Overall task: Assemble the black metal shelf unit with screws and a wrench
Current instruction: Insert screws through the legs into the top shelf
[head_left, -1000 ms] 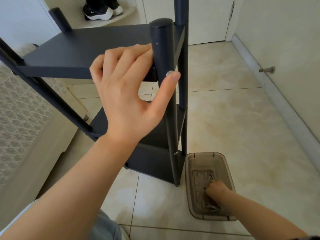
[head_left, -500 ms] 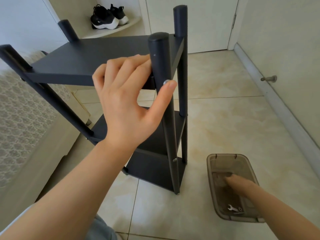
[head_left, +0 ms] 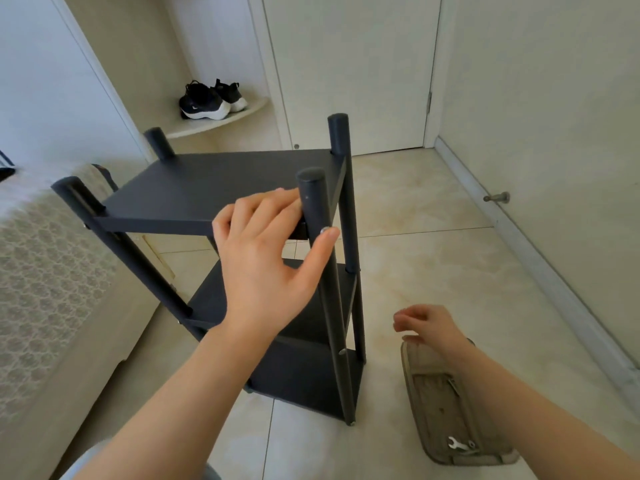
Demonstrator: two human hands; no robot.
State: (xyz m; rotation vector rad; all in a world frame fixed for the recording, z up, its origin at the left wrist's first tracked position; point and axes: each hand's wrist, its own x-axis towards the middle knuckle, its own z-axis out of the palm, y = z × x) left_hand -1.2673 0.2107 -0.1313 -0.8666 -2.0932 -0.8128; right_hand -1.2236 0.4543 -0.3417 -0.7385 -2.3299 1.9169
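**While the left hand is keeping the screw, the right hand is coming out of the tray**

As the head camera is looking down, the black shelf unit (head_left: 207, 188) is standing upright on the tiled floor (head_left: 433, 265), with its three shelves already sitting between the four posts. The left hand (head_left: 266, 258) is holding the front post (head_left: 313, 202) at the height of the top shelf. Its fingers (head_left: 263, 211) are lying bent on the shelf edge just against the post. The thumb tip is pressing the silver screw (head_left: 325, 230) into the post from the other side, so the post is being pinched between them. This grip is staying the same as a second ago.

What is changing is the right hand (head_left: 429, 327). Half a second ago it was reaching down inside the brown tray (head_left: 436, 403); now it is hovering above the tray's far end, turned toward the shelf unit. Its fingers are loosely bent and a little apart, but they are blurred, and I cannot tell if they are carrying something small. The wrench (head_left: 459, 444) is still lying at the near end of the tray, untouched.

So, in my judgement, this screw is only being held in its hole and the tightening with the wrench is not yet beginning.
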